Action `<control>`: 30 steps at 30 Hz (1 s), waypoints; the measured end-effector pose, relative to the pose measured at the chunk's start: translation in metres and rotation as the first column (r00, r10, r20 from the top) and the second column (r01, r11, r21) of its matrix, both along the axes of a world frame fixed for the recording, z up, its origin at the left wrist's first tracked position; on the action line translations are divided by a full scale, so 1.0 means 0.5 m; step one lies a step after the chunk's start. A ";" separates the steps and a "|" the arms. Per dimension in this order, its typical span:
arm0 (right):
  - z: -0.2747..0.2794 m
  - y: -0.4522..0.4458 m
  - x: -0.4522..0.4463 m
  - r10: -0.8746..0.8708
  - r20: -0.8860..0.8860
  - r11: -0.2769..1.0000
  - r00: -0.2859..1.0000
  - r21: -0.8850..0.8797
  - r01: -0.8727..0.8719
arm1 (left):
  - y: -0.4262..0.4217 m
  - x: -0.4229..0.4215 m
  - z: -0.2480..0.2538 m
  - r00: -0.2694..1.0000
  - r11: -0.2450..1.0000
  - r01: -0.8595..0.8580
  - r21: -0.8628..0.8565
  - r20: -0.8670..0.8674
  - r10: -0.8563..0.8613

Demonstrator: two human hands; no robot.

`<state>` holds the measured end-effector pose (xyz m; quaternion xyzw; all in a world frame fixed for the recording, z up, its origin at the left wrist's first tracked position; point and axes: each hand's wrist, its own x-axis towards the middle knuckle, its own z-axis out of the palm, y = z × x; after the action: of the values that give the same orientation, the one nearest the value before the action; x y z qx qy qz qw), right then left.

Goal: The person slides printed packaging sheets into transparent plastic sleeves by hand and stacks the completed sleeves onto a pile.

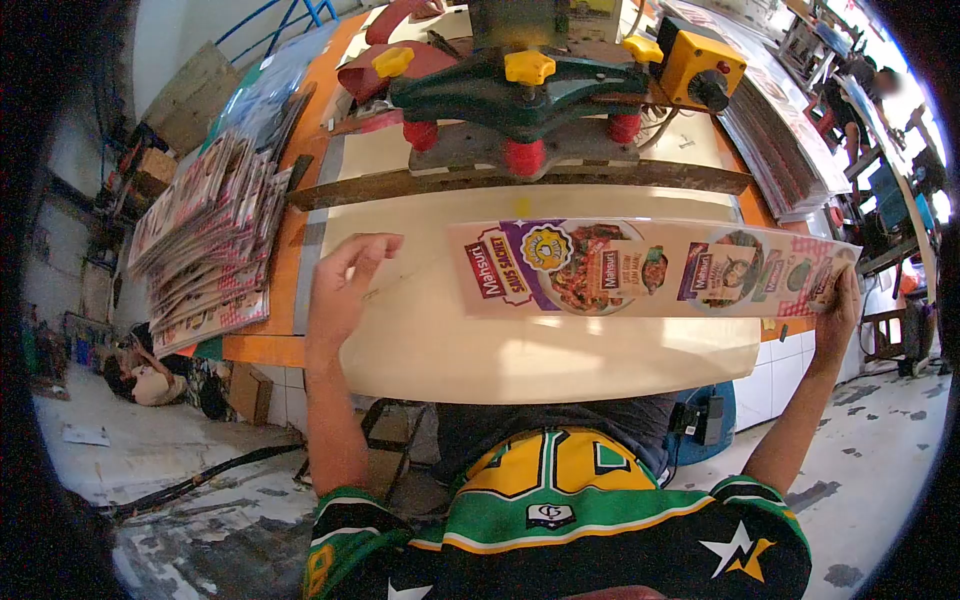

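A long printed strip of food packaging sheet (pixel 660 275) lies across the cream work surface (pixel 560 360), with sauce sachet pictures and a red-and-white check pattern at its right end. My right hand (pixel 838 305) grips that right end, its fingers wrapped round the edge. Off the strip's left end, over the cream surface, is my left hand (pixel 352 275). Its fingers are loosely bent and apart, with nothing seen in them. Just beyond the strip, a dark metal bar (pixel 520 187) runs crosswise beneath the green machine frame (pixel 520 95).
A heap of printed packs (pixel 215 235) stands at the left, and tall stacks of printed sheets (pixel 780 130) at the right. The machine carries yellow knobs (pixel 530 67) and a yellow control box (pixel 703 70). A person (pixel 150 375) is low at the far left.
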<state>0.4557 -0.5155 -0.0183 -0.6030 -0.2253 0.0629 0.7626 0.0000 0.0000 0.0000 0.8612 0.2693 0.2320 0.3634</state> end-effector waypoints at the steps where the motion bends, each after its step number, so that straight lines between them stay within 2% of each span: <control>1: 0.001 -0.001 0.002 -0.011 0.032 1.000 0.999 -0.023 0.012 | -0.014 0.016 -0.003 0.997 0.994 0.011 -0.106 0.073 -0.003; 2: 0.001 -0.003 0.003 -0.022 0.063 0.999 0.998 -0.046 0.025 | -0.023 0.029 -0.005 0.990 0.977 0.031 -0.209 0.144 0.000; 3: -0.006 -0.003 0.001 -0.022 0.057 0.999 0.998 -0.046 0.025 | -0.021 0.035 -0.014 0.990 0.977 0.029 -0.209 0.138 0.000; 5: -0.009 -0.010 0.008 0.016 0.028 0.999 0.999 0.040 -0.018 | -0.016 0.057 -0.040 0.965 0.952 0.105 -0.288 0.261 -0.028; 7: -0.011 -0.003 0.004 -0.020 0.024 0.999 1.000 0.048 0.019 | -0.014 0.068 -0.037 0.959 0.941 0.132 -0.312 0.280 -0.042; 9: -0.015 -0.003 -0.001 -0.058 0.014 0.997 0.998 0.055 0.057 | -0.010 0.070 -0.030 0.941 0.870 0.266 -0.415 0.307 -0.141; 13: -0.021 -0.004 0.004 -0.014 0.013 0.998 1.000 0.064 0.013 | -0.021 0.089 -0.010 0.957 0.922 0.213 -0.323 0.259 -0.130; 16: -0.035 -0.018 0.027 0.043 0.036 0.997 0.998 0.064 -0.045 | -0.024 0.098 0.009 0.948 0.879 0.258 -0.400 0.282 -0.149; 20: -0.036 -0.002 0.011 0.090 0.054 0.993 0.994 0.071 -0.094 | -0.035 0.105 0.021 0.975 0.876 0.175 -0.450 0.205 -0.089; 23: -0.039 0.004 0.013 0.042 0.039 0.990 0.998 0.130 -0.047 | -0.040 0.106 0.005 0.973 0.893 0.122 -0.433 0.230 -0.021; 25: -0.017 0.036 -0.023 0.024 0.082 0.996 0.996 0.083 -0.031 | -0.045 0.108 -0.014 0.966 0.905 0.094 -0.415 0.257 0.018; 27: -0.001 0.037 -0.043 0.008 0.136 1.000 0.991 0.022 -0.011 | -0.045 0.098 -0.035 0.874 0.887 0.046 -0.460 0.449 0.187; 28: -0.014 0.030 -0.046 0.022 0.114 0.999 0.993 0.033 -0.026 | -0.043 0.093 -0.037 0.872 0.884 0.050 -0.464 0.452 0.187; 30: 0.001 0.054 -0.092 0.023 0.120 1.000 0.992 -0.008 -0.023 | -0.031 0.077 -0.034 0.752 0.870 -0.025 -0.492 0.565 0.340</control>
<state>0.4097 -0.4886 -0.0179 -0.6056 -0.2776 0.0359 0.7450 0.0386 -0.0157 -0.0172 0.5901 0.2623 0.4745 0.5982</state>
